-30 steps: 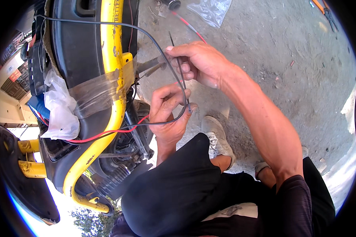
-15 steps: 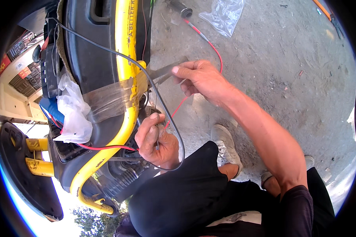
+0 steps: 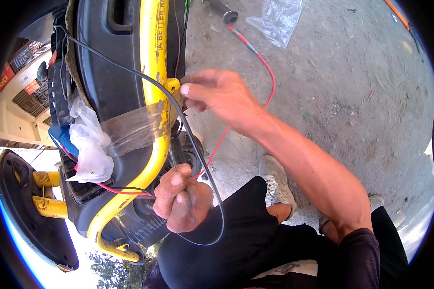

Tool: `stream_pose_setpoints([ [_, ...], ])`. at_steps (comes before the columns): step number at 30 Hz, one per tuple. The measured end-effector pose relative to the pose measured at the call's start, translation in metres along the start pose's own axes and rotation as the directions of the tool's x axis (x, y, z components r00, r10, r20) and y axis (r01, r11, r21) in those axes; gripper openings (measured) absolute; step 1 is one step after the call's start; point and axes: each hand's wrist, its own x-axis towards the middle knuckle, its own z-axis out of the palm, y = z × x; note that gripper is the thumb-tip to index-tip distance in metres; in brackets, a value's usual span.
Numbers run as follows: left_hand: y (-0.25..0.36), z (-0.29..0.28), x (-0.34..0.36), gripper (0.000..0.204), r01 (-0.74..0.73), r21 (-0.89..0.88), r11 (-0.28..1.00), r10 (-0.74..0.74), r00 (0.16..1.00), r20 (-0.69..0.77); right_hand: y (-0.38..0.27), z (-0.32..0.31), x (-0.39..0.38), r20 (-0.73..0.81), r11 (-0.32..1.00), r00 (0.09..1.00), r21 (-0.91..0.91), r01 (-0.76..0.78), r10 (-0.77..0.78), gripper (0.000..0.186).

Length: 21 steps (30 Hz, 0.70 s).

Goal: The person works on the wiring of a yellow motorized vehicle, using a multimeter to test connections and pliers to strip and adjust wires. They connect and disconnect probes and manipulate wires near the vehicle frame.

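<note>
A strip of clear brownish tape (image 3: 132,127) lies across the black plastic body panel (image 3: 108,72) and over the yellow frame tube (image 3: 154,72) of a vehicle. At the tube's right side my right hand (image 3: 222,96) pinches the tape's free end, which is mostly hidden by the fingers and the tube. Lower down, my left hand (image 3: 183,197) is closed round a black cable (image 3: 197,142) and a red wire (image 3: 219,144). The cable loops from the upper left down past the hand. How the wires run inside the fist is hidden.
A crumpled white plastic bag (image 3: 89,144) hangs by the panel. On the dirt ground are a black cylindrical part (image 3: 222,10) joined to the red wire, a clear plastic bag (image 3: 277,19) and an orange-handled tool (image 3: 398,13). My knee (image 3: 226,216) is close below.
My right hand has moved left to the yellow tube, bringing in the tape end that was stretched out from it. My left hand has shifted slightly down and left with the wires.
</note>
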Motion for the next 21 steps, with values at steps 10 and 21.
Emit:
stream_pose_setpoints([
  [10,0.01,-0.012,0.001,0.074,0.151,0.062,0.987,-0.162,0.951,0.265,-0.002,-0.004,0.0,0.048,0.997,0.996,-0.001,-0.074,0.074,0.034],
  [21,0.009,0.01,-0.001,0.042,0.063,-0.025,0.998,-0.052,0.951,0.304,-0.022,-0.002,-0.017,0.184,0.959,0.971,0.207,-0.192,0.155,0.029],
])
